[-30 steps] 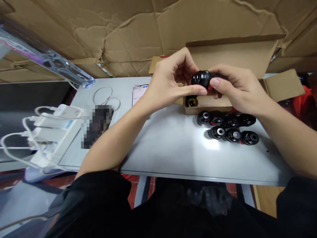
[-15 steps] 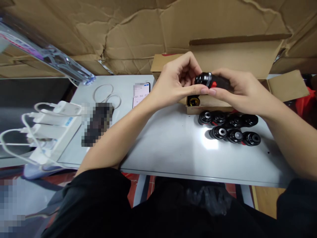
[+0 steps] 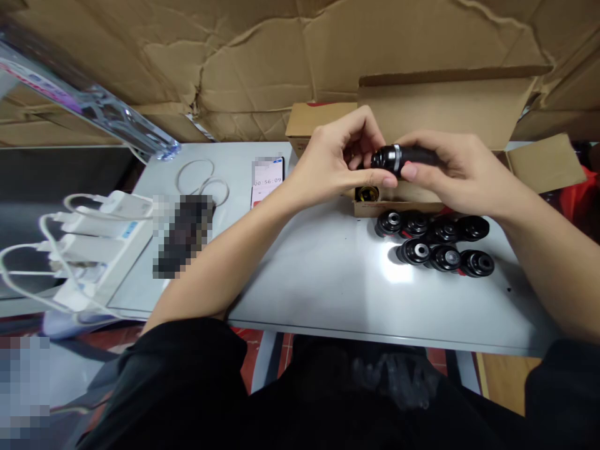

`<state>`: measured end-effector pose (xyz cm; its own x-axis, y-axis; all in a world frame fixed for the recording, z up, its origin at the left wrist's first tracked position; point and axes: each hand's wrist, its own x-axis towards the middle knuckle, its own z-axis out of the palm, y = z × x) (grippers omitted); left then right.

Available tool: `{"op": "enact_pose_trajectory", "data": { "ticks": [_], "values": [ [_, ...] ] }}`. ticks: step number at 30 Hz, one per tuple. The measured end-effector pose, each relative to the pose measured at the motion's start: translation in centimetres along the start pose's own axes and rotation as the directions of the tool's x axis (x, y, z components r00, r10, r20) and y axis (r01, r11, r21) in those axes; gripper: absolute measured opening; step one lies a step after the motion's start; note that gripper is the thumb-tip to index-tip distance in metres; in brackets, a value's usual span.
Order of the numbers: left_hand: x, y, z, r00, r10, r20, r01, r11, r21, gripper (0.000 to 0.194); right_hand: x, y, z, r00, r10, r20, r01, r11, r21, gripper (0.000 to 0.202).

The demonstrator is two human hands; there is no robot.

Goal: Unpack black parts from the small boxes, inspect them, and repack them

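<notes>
Both my hands hold one small black cylindrical part point(image 3: 391, 157) with a silver ring, above the front edge of an open cardboard box point(image 3: 422, 103). My left hand point(image 3: 335, 159) pinches its left end with thumb and fingers. My right hand point(image 3: 450, 169) wraps its right end, hiding most of it. Below the hands, several black round parts point(image 3: 435, 244) with silver centres lie in two rows on the grey table point(image 3: 323, 275). A brass-coloured part point(image 3: 366, 192) shows inside the box's front opening.
A phone point(image 3: 268, 178) with a lit screen lies at the table's back, beside a coiled white cable point(image 3: 202, 181). A white charging station point(image 3: 98, 240) with several cables sits at the left edge. Creased cardboard sheets point(image 3: 234, 62) line the wall behind.
The black part has turned in my hands, so its silver ring shows and the red mark is hidden. Both hands have dropped slightly lower over the box's front.
</notes>
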<state>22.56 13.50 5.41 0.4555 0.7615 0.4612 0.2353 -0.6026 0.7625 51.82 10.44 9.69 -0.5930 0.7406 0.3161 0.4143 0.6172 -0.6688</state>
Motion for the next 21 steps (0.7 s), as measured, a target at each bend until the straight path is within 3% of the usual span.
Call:
{"op": "enact_pose_trajectory", "data": {
  "ticks": [7,12,21],
  "values": [
    [0.1,1.0,-0.2,0.998,-0.068,0.005,0.068,0.993,-0.101,0.084,-0.2,-0.2,-0.3,1.0,-0.005,-0.004,0.004,0.999,-0.042,0.063],
    [0.1,0.3,0.5,0.998,-0.059,0.014,0.06,0.995,-0.082,0.096,-0.2,0.3,-0.4,1.0,0.004,0.007,-0.004,1.0,-0.012,0.065],
    [-0.2,-0.9,1.7,0.997,0.001,-0.074,-0.005,0.998,-0.055,0.087,0.2,0.3,-0.6,0.998,0.056,0.004,-0.056,0.998,0.035,0.062]
  ]
}}
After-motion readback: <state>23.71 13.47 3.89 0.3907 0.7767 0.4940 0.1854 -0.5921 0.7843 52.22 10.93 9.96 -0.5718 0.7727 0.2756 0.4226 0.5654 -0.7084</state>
